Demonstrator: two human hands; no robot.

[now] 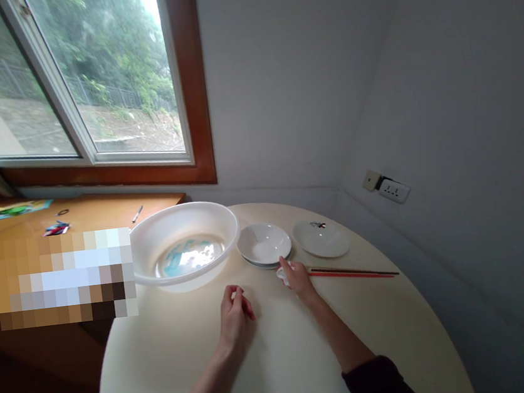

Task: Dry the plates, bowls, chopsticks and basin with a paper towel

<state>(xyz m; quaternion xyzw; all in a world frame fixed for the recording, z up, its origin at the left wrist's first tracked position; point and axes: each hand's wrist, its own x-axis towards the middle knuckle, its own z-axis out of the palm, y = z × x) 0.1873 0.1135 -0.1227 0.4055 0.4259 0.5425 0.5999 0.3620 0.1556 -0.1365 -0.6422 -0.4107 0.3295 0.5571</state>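
My right hand [296, 277] is closed around a small white thing [282, 275], mostly hidden under the fingers, so I cannot make out its kind. One of its fingertips overlaps the near rim of a stack of shallow white bowls [264, 244]. Right beside that hand lie a red chopstick [356, 273] and a dark chopstick [360, 270], pointing right. Lower and to the left, my left hand [236, 316] hovers over or rests on the table with fingers loosely curled and nothing visible in them. Beyond it stands a large translucent plastic basin [186, 243].
A white plate [321, 238] with a dark and red motif sits right of the bowls. All this stands on a round pale table [280, 358]. At the left, a wooden desk [97, 209] carries a pen [138, 214] and colourful papers. A wall socket [394, 189] is at the right.
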